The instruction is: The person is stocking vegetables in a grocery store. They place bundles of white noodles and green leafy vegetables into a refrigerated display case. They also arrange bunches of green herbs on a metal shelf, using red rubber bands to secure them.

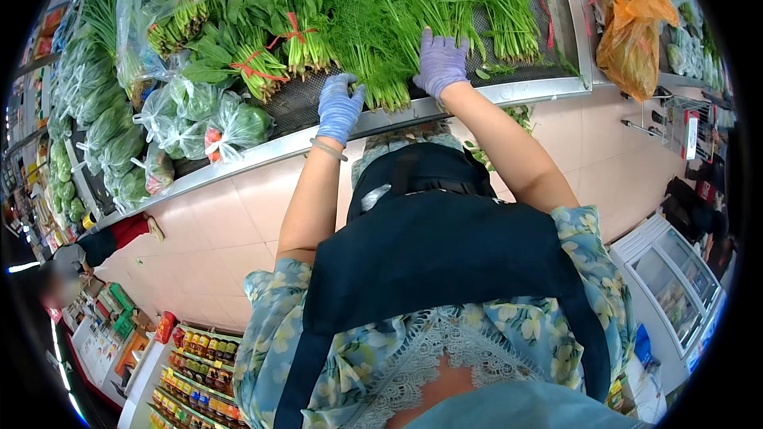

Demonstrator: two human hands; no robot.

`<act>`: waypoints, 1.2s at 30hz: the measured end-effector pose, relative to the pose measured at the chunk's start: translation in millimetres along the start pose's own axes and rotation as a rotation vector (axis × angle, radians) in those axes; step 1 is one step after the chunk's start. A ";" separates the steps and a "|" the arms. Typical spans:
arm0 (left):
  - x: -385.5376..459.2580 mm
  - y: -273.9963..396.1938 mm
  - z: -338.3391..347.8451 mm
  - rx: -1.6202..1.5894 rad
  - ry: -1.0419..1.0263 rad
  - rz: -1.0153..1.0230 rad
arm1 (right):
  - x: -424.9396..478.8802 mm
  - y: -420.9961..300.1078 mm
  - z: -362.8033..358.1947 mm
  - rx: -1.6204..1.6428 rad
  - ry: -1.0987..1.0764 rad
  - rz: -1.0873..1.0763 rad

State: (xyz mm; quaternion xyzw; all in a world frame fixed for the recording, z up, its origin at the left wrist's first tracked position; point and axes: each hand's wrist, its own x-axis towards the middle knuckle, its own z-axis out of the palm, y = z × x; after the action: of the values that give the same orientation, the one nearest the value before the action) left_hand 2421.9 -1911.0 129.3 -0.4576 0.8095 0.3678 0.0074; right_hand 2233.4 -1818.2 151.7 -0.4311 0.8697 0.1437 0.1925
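Note:
My left hand (341,107), in a blue knit glove, is at the front of the display shelf (286,119). Its thumb and fingers are apart beside the cut stems of a bunch of feathery dill-like greens (381,80). My right hand (442,65), in a lilac glove, lies at that bunch's right side with its fingers spread; its palm side is hidden. Another feathery bunch (514,30) lies farther right. To the left sit leafy greens tied with red ribbon: one bunch (253,71) near the front, another (301,42) behind it.
Bagged green vegetables (191,113) line the shelf's left. An orange plastic bag (632,36) hangs past the metal divider (581,18) on the right. A shopping cart (685,125), a chest freezer (667,280) and a rack of jars (199,375) stand around. A person (107,241) is at left.

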 end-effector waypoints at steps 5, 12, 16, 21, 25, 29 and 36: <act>-4.8 11.5 9.7 -0.187 -0.097 0.110 | 34.7 31.8 -2.2 0.342 -0.341 0.094; 8.7 49.6 34.5 -0.968 -0.476 -0.299 | 45.5 64.6 7.2 0.637 -0.362 -0.186; 34.2 60.5 41.5 -0.883 -0.449 -0.444 | 58.5 89.3 18.3 0.788 -0.415 -0.128; 46.9 64.5 42.0 -0.781 -0.377 -0.442 | 36.0 96.8 26.0 0.674 -0.324 -0.120; 56.4 69.3 49.1 -0.689 -0.301 -0.379 | 25.3 62.9 4.8 0.602 -0.382 0.028; 65.3 69.5 62.4 -0.694 -0.183 -0.412 | 37.2 57.5 27.5 0.643 -0.354 -0.041; 75.1 56.6 77.9 -0.707 -0.051 -0.367 | 45.7 103.9 34.1 0.761 -0.297 -0.163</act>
State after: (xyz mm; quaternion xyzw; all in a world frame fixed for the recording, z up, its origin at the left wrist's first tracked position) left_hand 2310.8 -1901.7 79.6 -0.5597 0.5375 0.6274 -0.0648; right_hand 2131.6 -1774.7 109.4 -0.3714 0.7865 -0.1432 0.4722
